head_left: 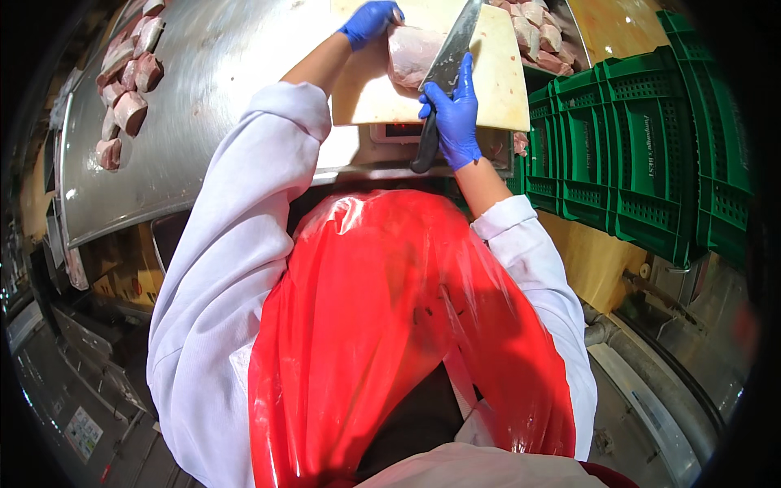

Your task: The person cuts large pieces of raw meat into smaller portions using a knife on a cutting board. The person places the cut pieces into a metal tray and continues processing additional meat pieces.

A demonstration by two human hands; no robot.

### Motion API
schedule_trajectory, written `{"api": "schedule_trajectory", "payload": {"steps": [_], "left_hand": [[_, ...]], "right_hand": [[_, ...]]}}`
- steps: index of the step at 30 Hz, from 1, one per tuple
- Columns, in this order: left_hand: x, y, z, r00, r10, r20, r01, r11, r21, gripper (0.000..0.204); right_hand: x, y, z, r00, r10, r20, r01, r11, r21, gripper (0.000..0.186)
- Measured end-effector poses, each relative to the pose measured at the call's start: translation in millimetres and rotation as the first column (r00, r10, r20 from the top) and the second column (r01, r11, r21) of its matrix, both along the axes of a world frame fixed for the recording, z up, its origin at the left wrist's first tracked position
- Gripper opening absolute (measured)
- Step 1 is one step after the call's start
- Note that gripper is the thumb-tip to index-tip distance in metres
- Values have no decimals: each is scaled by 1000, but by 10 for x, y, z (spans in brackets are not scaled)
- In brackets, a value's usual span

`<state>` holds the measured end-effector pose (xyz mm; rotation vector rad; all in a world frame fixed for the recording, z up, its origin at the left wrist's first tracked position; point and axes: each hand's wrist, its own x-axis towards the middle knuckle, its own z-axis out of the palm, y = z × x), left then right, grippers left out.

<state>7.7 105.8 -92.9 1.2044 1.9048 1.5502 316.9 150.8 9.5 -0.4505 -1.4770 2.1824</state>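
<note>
Blue-gloved R hand point(456, 118) curled round black-handled steel knife point(452, 53) by pale-pink rounded meat chunk point(412, 55); yr blue-gloved L hand point(370, 23) at chunk's far-left corner, can't tell grip

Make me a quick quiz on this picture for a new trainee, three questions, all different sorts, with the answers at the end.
1. Multiple choice: what is the right hand gripping?
A) a meat hook
B) a black-handled knife
C) a sharpening steel

2. True or false: the green plastic crates stand to the right of the cutting board.

3. Fill in the gap: the raw meat chunks at the left lie on a table made of ____.

Key: 1. B. 2. True. 3. Metal.
</note>
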Motion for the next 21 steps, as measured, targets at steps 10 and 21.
{"api": "schedule_trajectory", "payload": {"steps": [10, 21], "left_hand": [[1266, -439, 782, 898, 55, 436, -26, 997, -72, 25], [875, -780, 706, 332, -166, 928, -173, 957, 233, 17]], "right_hand": [[-93, 1230, 145, 948, 45, 316, -141, 948, 286, 88], [177, 187, 511, 925, -311, 219, -6, 565, 825, 74]]}}
